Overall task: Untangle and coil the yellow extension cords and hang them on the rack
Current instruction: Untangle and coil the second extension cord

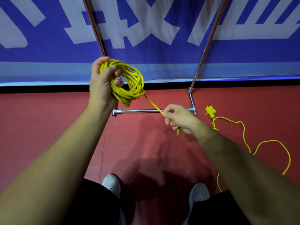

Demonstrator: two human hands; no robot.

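From the head camera, the left hand (103,85) curls its fingers round the coil (134,78) of yellow cord, held above the left end of the rack's base bar (139,111). The right hand (180,119) pinches the free strand (152,103) just in front of that bar. The loose tail (243,130) and socket block (209,110) lie right of it. The cord looks light, limp and probably slick; gripping close to the coil should control each loop best.
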